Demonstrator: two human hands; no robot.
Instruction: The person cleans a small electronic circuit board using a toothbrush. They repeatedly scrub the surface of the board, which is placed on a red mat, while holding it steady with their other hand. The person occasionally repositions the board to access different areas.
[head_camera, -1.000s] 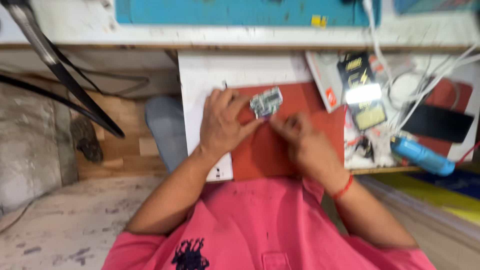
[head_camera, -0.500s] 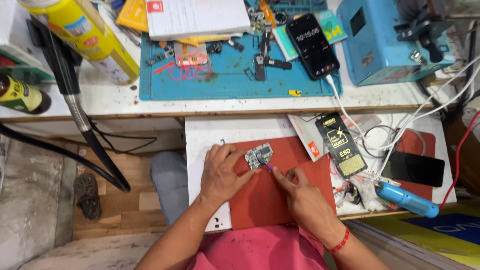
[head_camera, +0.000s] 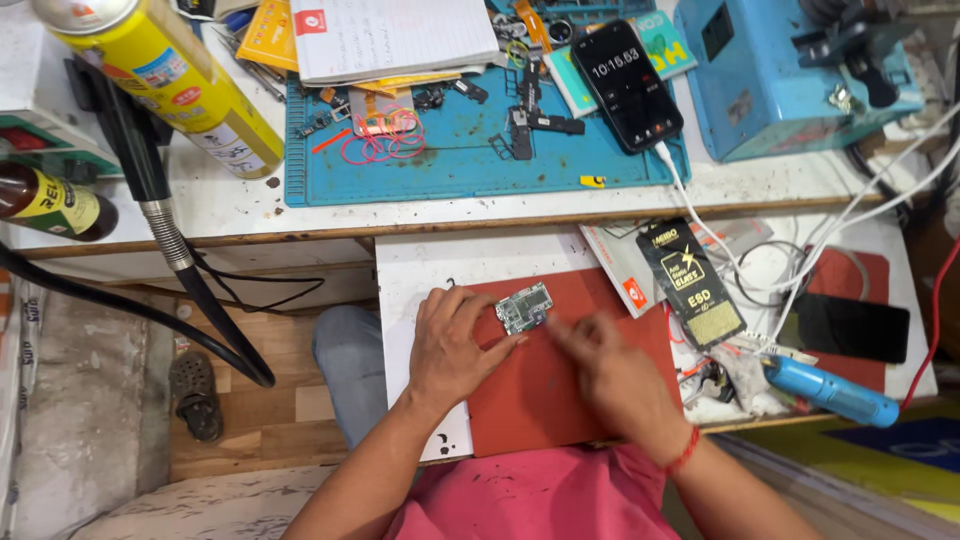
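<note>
The circuit board (head_camera: 524, 307) lies flat on the red mat (head_camera: 545, 400), at the mat's far edge. The left hand (head_camera: 452, 347) rests on the mat's left part, fingers curled, with fingertips touching the board's left and near edges; it pins the board rather than lifting it. The right hand (head_camera: 612, 372) sits just right of the board and is motion-blurred; whether it grips anything cannot be told. Right of the mat lie a black packet (head_camera: 692, 282), white cables (head_camera: 790, 270) and a blue tool (head_camera: 828, 391). On the far bench sit a blue mat (head_camera: 470, 165), a phone (head_camera: 627, 84) and a yellow can (head_camera: 165, 75).
</note>
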